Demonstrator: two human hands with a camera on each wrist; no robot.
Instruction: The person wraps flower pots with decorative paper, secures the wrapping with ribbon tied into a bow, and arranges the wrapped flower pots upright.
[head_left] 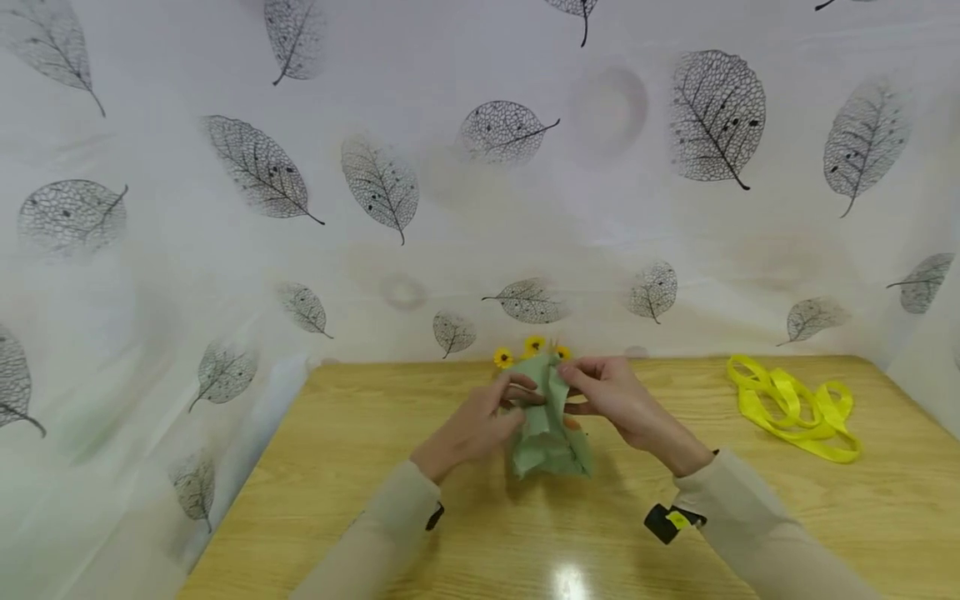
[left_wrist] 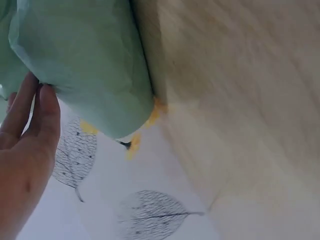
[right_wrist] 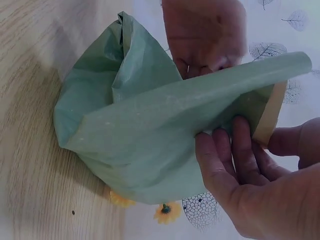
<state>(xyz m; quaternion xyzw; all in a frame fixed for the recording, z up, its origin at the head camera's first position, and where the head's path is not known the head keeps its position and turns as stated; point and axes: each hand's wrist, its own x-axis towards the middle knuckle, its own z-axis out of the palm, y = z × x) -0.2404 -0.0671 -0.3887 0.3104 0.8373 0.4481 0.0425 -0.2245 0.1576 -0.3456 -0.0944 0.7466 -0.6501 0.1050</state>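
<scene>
One green paper wrap (head_left: 542,454), held by your left hand (head_left: 476,423) and right hand (head_left: 626,404)

From the head camera, the wrap is between your hands over the wooden table (head_left: 360,442), toward its far edge, with yellow flowers (head_left: 503,358) showing past its far end. A looped yellow ribbon (head_left: 786,396) lies well apart, to your right.

In the left wrist view, your left fingertips and thumb come together, pinching a paper edge.

In the right wrist view, your right hand is partly closed, thumb and fingers pinching a flap with a tan edge (right_wrist: 270,111).
</scene>
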